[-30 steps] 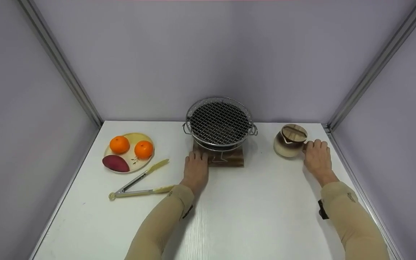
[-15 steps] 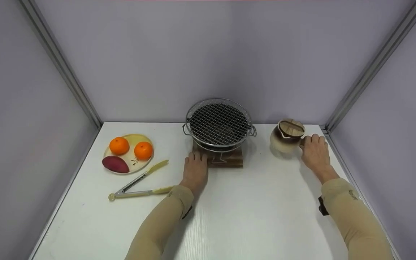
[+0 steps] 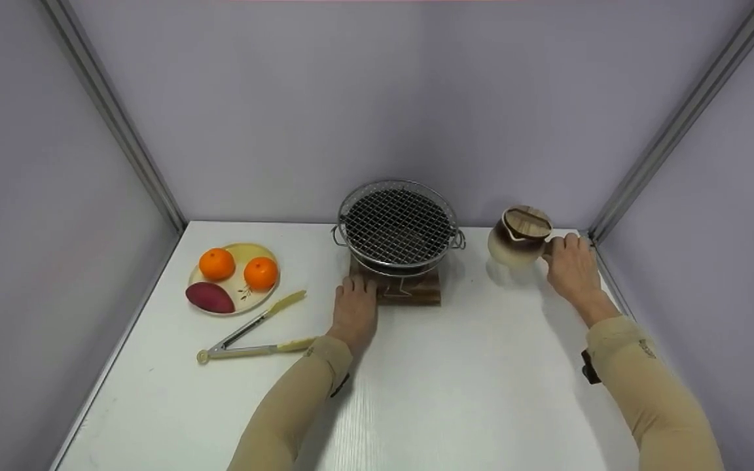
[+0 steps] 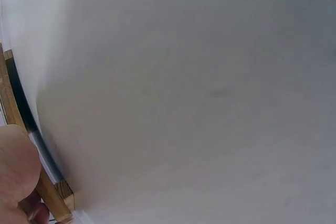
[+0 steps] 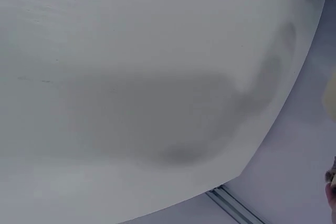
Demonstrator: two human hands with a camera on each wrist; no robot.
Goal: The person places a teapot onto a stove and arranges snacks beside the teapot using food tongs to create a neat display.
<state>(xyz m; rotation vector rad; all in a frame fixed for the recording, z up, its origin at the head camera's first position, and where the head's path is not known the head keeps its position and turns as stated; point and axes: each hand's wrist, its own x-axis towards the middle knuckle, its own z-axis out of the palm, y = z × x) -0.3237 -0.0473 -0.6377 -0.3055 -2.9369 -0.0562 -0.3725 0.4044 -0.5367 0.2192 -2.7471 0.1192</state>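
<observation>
Hidden grips, cropped wrist views

The pot's handle is covered by the right hand [image 3: 570, 265], so the grip cannot be read. The left wrist view cuts the left hand [image 4: 18, 174] and the wooden base [image 4: 52, 198] at its edge. The right wrist view shows mostly bare table [image 5: 131, 66], with a sliver of skin at its right edge.

oranges 2 [image 3: 217, 263]; sweet potato 1 [image 3: 210, 297]; tongs 1 [image 3: 252, 335]; grill 1 [image 3: 398, 226]; jug 1 [image 3: 516, 238]

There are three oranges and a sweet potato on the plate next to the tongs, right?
Not quite. The head view shows two oranges on the plate, not three. The sweet potato does lie with them, and the tongs sit beside the plate.
</observation>
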